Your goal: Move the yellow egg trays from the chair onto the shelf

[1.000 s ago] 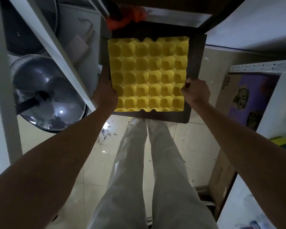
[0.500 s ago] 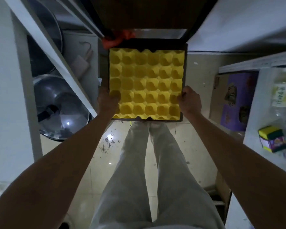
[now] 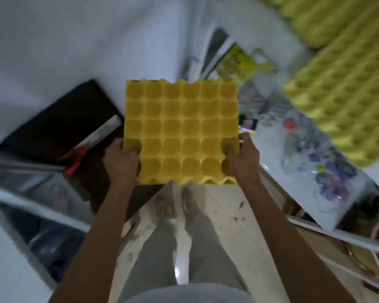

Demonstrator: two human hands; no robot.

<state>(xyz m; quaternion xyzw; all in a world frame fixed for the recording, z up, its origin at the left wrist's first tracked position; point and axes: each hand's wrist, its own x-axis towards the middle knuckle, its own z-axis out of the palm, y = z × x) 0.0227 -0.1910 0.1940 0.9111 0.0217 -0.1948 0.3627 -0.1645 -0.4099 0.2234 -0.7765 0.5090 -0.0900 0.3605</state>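
Note:
A yellow egg tray (image 3: 181, 130) is held flat in front of me at mid-frame, off the chair. My left hand (image 3: 122, 164) grips its near left corner and my right hand (image 3: 242, 161) grips its near right corner. The dark chair seat (image 3: 59, 125) now lies to the left, bare, with something orange (image 3: 76, 160) at its edge. Stacks of yellow egg trays (image 3: 346, 110) rest on the white shelf (image 3: 315, 200) at the upper right. The frame is blurred by motion.
The right shelf also carries a clear bottle with a red cap (image 3: 291, 127), colourful packets (image 3: 330, 176) and a yellow packet (image 3: 236, 62). A white rack (image 3: 31, 202) with metal cookware stands at the left. My legs and the tiled floor (image 3: 228, 215) are below.
The tray has been lifted off the dark chair seat in both hands, and the view has swung right toward the shelf with the stacked yellow trays.

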